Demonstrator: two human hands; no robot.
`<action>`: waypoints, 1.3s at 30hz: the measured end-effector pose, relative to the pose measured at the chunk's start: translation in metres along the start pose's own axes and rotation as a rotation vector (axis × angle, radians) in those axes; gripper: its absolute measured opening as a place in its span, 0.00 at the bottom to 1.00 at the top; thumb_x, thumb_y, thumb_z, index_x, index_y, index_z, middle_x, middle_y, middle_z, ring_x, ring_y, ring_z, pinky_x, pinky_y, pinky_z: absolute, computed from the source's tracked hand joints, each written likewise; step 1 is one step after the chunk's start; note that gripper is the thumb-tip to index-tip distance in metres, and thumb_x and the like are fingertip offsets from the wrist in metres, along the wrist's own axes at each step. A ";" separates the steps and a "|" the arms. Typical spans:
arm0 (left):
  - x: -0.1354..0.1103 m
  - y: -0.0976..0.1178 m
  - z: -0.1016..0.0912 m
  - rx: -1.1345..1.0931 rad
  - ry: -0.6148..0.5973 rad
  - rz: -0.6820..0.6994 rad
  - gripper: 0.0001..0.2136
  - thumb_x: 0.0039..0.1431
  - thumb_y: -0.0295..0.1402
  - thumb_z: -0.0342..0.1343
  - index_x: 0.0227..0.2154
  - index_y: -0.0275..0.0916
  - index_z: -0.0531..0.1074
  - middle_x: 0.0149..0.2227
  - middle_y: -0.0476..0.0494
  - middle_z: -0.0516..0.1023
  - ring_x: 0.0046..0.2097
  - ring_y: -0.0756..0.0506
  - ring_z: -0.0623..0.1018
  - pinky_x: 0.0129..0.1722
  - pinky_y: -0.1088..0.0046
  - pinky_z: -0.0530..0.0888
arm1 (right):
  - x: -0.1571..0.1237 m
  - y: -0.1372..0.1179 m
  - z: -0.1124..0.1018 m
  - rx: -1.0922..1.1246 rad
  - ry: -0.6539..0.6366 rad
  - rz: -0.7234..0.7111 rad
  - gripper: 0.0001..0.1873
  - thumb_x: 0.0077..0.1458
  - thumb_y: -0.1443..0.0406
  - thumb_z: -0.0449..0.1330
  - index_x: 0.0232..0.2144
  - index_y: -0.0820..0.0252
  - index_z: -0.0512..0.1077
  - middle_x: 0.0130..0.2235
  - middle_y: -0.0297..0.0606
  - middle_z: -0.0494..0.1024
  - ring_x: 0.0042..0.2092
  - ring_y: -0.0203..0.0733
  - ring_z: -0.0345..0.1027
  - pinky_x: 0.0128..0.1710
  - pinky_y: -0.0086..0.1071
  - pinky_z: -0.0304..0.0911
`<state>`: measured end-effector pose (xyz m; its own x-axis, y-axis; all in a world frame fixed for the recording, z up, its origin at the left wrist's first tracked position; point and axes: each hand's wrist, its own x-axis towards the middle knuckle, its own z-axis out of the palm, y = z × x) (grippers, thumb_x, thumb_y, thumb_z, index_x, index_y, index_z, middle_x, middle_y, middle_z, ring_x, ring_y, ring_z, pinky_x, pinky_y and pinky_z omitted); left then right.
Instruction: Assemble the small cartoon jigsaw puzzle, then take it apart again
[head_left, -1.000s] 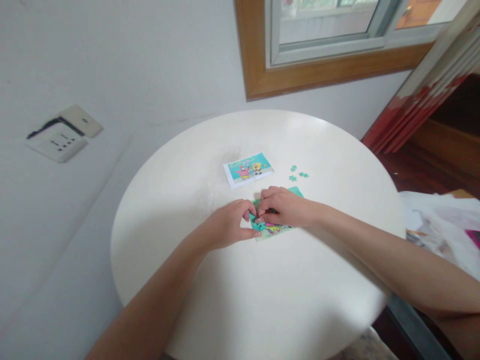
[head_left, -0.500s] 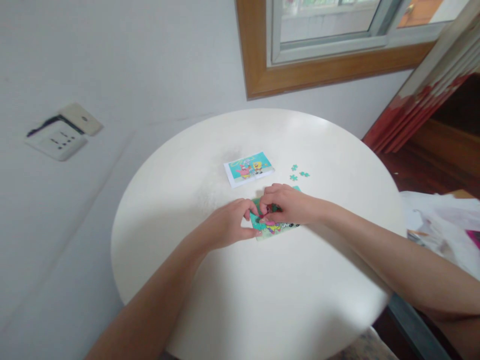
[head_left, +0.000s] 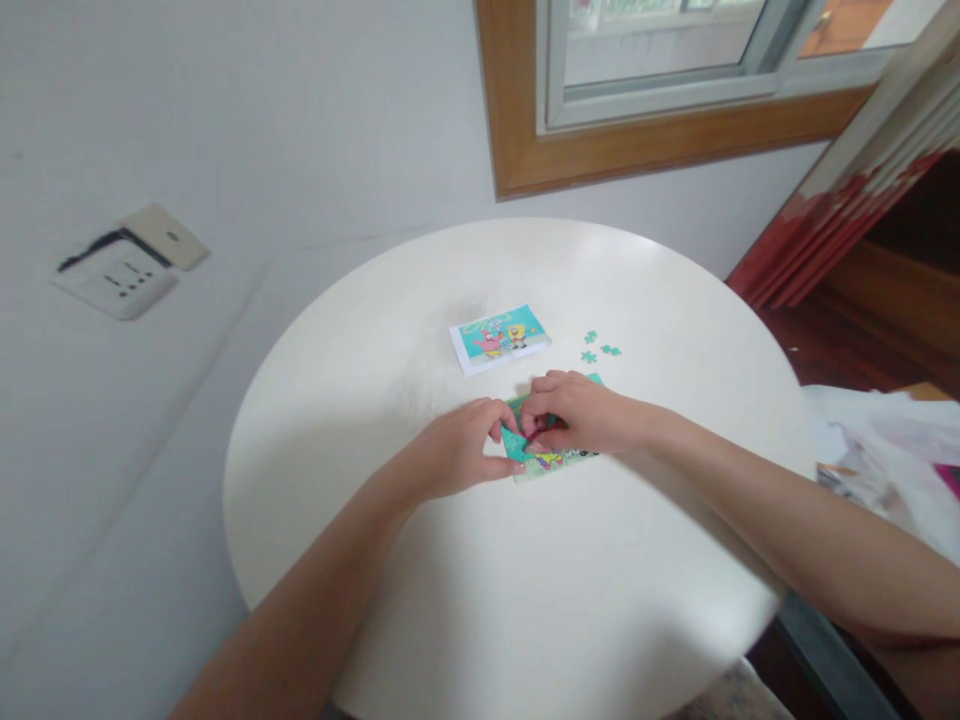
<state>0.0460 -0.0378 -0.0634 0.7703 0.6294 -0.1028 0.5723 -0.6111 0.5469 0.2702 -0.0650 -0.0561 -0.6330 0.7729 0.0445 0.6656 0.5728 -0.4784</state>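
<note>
A partly covered jigsaw puzzle (head_left: 551, 462) with a cartoon picture lies flat on the white round table (head_left: 480, 600). My left hand (head_left: 461, 450) holds the puzzle's left edge, forefinger at the upper side and thumb at the lower corner. Over the puzzle's middle, my right hand (head_left: 574, 410) is closed in a pinch on a small, partly pink puzzle piece (head_left: 531, 440). Its fingers hide much of the piece and of the picture beneath. Beyond the hands rests a picture card (head_left: 501, 340) with a pink and a yellow cartoon figure.
Three loose teal puzzle pieces (head_left: 589, 357) lie to the right of the card. The table meets a white wall with a socket (head_left: 120, 280) and a wood-framed window (head_left: 540, 165). Plastic bags (head_left: 877, 440) and a red-and-white curtain (head_left: 832, 220) are at the right.
My right fingers have shifted slightly over the puzzle and the pinched piece sits at a different angle. My left hand stays at the edge. The whole view has moved a little.
</note>
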 end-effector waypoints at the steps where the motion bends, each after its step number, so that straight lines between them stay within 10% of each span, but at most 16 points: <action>1: 0.000 -0.001 0.000 0.001 0.002 -0.001 0.16 0.49 0.41 0.62 0.40 0.42 0.69 0.36 0.50 0.70 0.35 0.47 0.71 0.36 0.72 0.66 | 0.000 0.002 -0.001 0.033 0.001 -0.023 0.05 0.53 0.65 0.63 0.35 0.57 0.77 0.33 0.37 0.71 0.39 0.41 0.64 0.42 0.34 0.54; 13: 0.001 -0.002 0.001 -0.013 0.001 0.012 0.16 0.48 0.41 0.62 0.38 0.42 0.69 0.36 0.50 0.70 0.35 0.47 0.71 0.36 0.72 0.66 | 0.000 0.002 -0.001 0.020 0.046 -0.097 0.06 0.52 0.67 0.64 0.31 0.52 0.81 0.33 0.37 0.72 0.39 0.41 0.64 0.43 0.35 0.55; 23: 0.005 0.003 -0.001 -0.058 0.021 -0.095 0.13 0.55 0.43 0.56 0.37 0.40 0.71 0.31 0.51 0.71 0.29 0.50 0.68 0.30 0.75 0.63 | -0.035 0.032 -0.069 0.101 0.279 0.101 0.11 0.59 0.63 0.56 0.38 0.57 0.79 0.34 0.39 0.74 0.35 0.38 0.66 0.38 0.34 0.61; 39: 0.008 0.013 -0.001 0.007 0.084 -0.212 0.08 0.55 0.40 0.56 0.31 0.41 0.72 0.24 0.55 0.68 0.26 0.51 0.67 0.26 0.76 0.59 | -0.045 0.091 -0.033 0.149 0.535 0.278 0.12 0.58 0.63 0.56 0.38 0.57 0.79 0.32 0.39 0.75 0.34 0.39 0.66 0.33 0.33 0.59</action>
<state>0.0592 -0.0407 -0.0566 0.6068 0.7815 -0.1449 0.7210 -0.4645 0.5142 0.3724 -0.0387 -0.0731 -0.1323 0.9397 0.3154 0.6905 0.3157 -0.6508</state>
